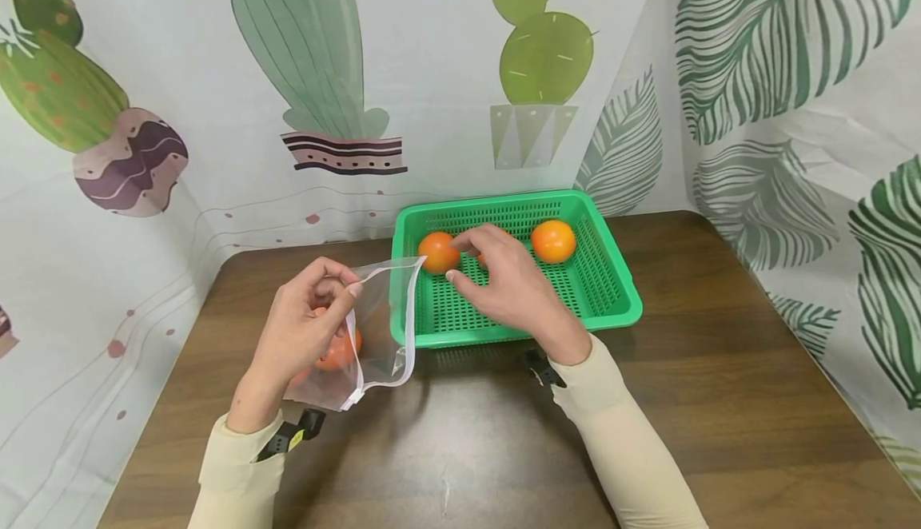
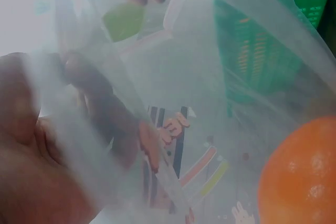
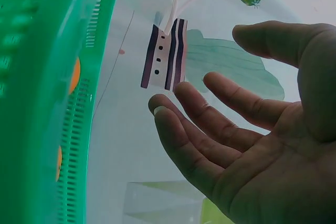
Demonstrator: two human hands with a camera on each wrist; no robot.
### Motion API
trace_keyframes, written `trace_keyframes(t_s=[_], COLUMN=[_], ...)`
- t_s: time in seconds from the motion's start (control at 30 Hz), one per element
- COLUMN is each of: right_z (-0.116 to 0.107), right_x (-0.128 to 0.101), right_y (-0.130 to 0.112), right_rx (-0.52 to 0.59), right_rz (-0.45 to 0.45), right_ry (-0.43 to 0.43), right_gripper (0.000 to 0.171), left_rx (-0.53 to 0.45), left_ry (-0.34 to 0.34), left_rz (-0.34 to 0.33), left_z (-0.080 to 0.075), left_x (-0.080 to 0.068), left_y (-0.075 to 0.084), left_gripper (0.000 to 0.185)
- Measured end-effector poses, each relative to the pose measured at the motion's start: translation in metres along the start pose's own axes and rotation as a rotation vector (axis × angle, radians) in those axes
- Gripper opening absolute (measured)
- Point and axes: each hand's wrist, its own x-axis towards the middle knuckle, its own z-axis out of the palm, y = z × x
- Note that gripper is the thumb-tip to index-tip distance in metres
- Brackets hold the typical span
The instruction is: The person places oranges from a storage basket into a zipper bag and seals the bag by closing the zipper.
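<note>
The left hand [image 1: 298,329] is holding a clear zip bag [image 1: 374,329] up off the worktop [image 1: 719,401], near and to the left of the green basket [image 1: 612,305]. Its fingers are pinching the bag's upper edge near the mouth, which is gaping toward the basket. One orange fruit [image 1: 338,349] is already lying inside the bag, low down and partly hidden behind the hand; the left wrist view is showing the same fruit [image 2: 299,177] through the cloudy plastic, with the fingers [image 2: 100,103] curled against the film.

The right hand [image 1: 507,281] is hovering over the basket's floor with its fingers released and spread, grasping nothing. The right wrist view is confirming this: the palm [image 3: 262,150] is bare, and the fingers are loosely extended beside the basket wall [image 3: 47,98]. Its fingertips are lying just beside the left orange fruit in the basket [image 1: 438,252], possibly brushing it, though contact cannot be made out. A second orange fruit [image 1: 553,240] is sitting at the far side of the basket, to the right of the hand and apart from it.

Judging by this layout, the bagging looks about a third done: one fruit is in the bag, two are waiting in the basket, and the nearer-left one seems next in line. The bag's zip is not yet closed.
</note>
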Motion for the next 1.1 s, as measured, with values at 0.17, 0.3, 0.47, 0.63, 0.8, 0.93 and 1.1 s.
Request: trace_keyframes(t_s=[0.17,0.3,0.47,0.63,0.8,0.93,1.1], right_z=[-0.003,-0.006,-0.011,-0.016,-0.021,-0.027,-0.034], right_x=[0.0,0.0,0.0,0.001,0.0,-0.001,-0.002], right_y=[0.006,0.011,0.016,0.021,0.027,0.035,0.048], right_rx=[-0.027,-0.04,-0.027,-0.029,-0.048,-0.07,-0.111], right_rz=[0.018,0.034,0.054,0.071,0.089,0.113,0.126], right_ry=[0.0,-0.009,-0.007,-0.013,-0.017,-0.017,-0.016], right_gripper=[0.034,0.036,0.038,0.04,0.042,0.043,0.046], left_rx=[0.012,0.023,0.029,0.031,0.029,0.026,0.021], left_ry=[0.003,0.003,0.004,0.01,0.016,0.015,0.013], left_rz=[0.013,0.028,0.027,0.025,0.024,0.023,0.021], left_z=[-0.001,-0.001,-0.001,-0.001,-0.001,-0.001,-0.002], left_x=[0.001,0.001,0.001,0.001,0.0,0.0,0.0], left_y=[-0.001,-0.001,-0.001,0.001,0.002,0.001,0.001], left_gripper=[0.013,0.012,0.009,0.009,0.011,0.01,0.009])
